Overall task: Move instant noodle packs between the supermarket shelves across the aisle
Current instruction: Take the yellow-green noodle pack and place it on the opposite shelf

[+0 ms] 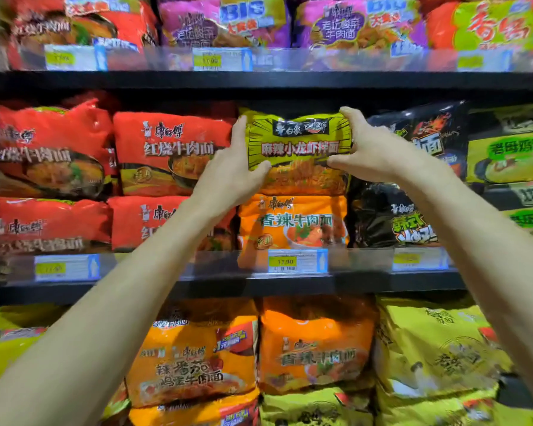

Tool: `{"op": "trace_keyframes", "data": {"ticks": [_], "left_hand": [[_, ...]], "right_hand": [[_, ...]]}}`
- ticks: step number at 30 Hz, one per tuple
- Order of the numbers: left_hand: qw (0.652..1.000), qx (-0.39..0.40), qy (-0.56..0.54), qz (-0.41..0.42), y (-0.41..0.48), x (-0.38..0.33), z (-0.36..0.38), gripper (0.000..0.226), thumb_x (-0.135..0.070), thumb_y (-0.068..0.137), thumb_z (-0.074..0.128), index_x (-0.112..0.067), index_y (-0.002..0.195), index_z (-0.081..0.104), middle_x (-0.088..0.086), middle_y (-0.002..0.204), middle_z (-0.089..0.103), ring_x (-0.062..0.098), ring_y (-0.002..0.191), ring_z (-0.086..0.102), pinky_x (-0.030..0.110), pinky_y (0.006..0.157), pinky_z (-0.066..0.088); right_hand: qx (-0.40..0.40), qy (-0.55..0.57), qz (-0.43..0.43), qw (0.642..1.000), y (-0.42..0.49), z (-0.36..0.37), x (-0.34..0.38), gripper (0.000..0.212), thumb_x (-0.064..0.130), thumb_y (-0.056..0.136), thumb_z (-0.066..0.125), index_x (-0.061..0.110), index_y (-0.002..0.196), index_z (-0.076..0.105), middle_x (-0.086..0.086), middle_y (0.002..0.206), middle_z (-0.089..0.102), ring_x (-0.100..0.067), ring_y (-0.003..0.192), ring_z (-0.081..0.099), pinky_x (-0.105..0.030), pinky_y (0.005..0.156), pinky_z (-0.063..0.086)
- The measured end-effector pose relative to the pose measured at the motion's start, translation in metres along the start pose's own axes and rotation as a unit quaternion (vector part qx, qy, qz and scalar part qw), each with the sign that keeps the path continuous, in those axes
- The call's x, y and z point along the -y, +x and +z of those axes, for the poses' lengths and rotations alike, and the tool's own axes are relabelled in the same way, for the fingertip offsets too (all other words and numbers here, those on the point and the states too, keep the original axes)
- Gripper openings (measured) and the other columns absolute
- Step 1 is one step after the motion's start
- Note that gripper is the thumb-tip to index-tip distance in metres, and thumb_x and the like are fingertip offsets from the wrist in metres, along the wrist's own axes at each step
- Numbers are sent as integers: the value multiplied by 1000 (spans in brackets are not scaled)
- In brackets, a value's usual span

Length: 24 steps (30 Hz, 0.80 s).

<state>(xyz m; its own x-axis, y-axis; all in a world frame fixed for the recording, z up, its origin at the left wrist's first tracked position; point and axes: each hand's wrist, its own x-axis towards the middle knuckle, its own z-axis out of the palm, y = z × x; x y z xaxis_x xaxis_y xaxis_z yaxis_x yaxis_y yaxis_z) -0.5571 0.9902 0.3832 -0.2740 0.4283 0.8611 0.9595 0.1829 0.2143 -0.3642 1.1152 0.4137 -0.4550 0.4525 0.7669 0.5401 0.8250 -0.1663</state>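
Both bare arms reach up to the middle shelf [228, 284], where a yellow-green noodle pack [299, 142] is held between the two hands. The left hand [231, 170] takes the pack's left edge: its fingers [240, 130] run up along that side while the thumb presses across the lower front corner. The right hand [370, 149] takes the opposite edge, fingers hooked over the upper right corner and thumb laid on the front lower down, so each hand is curled narrowly round its own side and the printed face of the pack shows between them. The pack stands upright, facing outward, directly above an orange noodle pack [293, 222] and seemingly touching its top, though the seam between them is blurred and I cannot tell whether its weight rests there or in the hands. Red noodle packs [173, 152] are stacked just to its left, partly behind the left wrist, and a black noodle pack [419, 139] sits just to its right behind the right hand. A yellow price tag [296, 261] is clipped to the shelf rail below the orange pack.
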Motion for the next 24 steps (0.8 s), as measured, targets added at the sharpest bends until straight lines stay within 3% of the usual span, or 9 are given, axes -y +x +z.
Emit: {"op": "trace_keyframes", "data": {"ticks": [4,6,9,12,15,17,19,24], "left_hand": [[998,20,-53,-32,5,-4,6,94,-44,100,56,-29,160,-14,12,115,65,31,95,64,36,83,44],[997,29,-64,-35,8,-6,10,98,-45,100,57,-28,159,-20,22,125,64,36,104,64,33,82,39],[995,41,-74,-45,15,-8,15,102,-46,99,57,-28,157,-24,28,134,59,40,112,63,36,84,43],[995,36,-73,-53,22,-7,21,99,-50,100,54,-28,157,-24,28,138,57,41,119,60,42,94,47],[996,32,-76,-46,25,-2,24,98,-52,99,52,-30,157,-24,27,130,62,42,110,65,44,92,51],[997,28,-73,-31,27,1,26,99,-51,99,54,-30,157,-23,22,144,55,40,117,63,41,95,49],[997,20,-71,-9,28,3,28,103,-51,97,58,-32,157,-22,17,151,49,37,122,61,38,98,46],[997,14,-77,25,25,10,33,111,-49,91,69,-38,158,-19,16,156,43,35,136,50,42,106,43]], "right_hand": [[-36,47,7,998,4,8,3,84,39,95,61,25,158,7,-14,102,67,-31,89,62,-34,75,43],[-45,87,20,995,5,13,5,84,40,95,62,23,158,9,-15,110,67,-28,90,58,-37,81,46],[-81,124,43,988,13,24,7,86,42,94,62,21,158,9,-15,122,62,-32,111,58,-39,91,45],[-95,113,46,988,21,36,11,92,47,92,62,17,158,5,-16,121,59,-36,116,59,-42,92,46],[-87,117,30,989,24,43,9,100,52,87,68,23,157,3,-23,144,42,-39,122,54,-44,97,46],[-94,119,8,988,23,46,4,104,51,83,73,28,157,2,-22,144,36,-39,119,56,-39,90,45],[-104,110,-16,988,21,50,-3,105,49,82,75,32,156,2,-20,140,37,-37,112,59,-34,81,42],[-62,115,-55,990,23,51,-11,118,40,78,83,34,157,-4,-15,138,55,-27,109,60,-33,87,44]]}}
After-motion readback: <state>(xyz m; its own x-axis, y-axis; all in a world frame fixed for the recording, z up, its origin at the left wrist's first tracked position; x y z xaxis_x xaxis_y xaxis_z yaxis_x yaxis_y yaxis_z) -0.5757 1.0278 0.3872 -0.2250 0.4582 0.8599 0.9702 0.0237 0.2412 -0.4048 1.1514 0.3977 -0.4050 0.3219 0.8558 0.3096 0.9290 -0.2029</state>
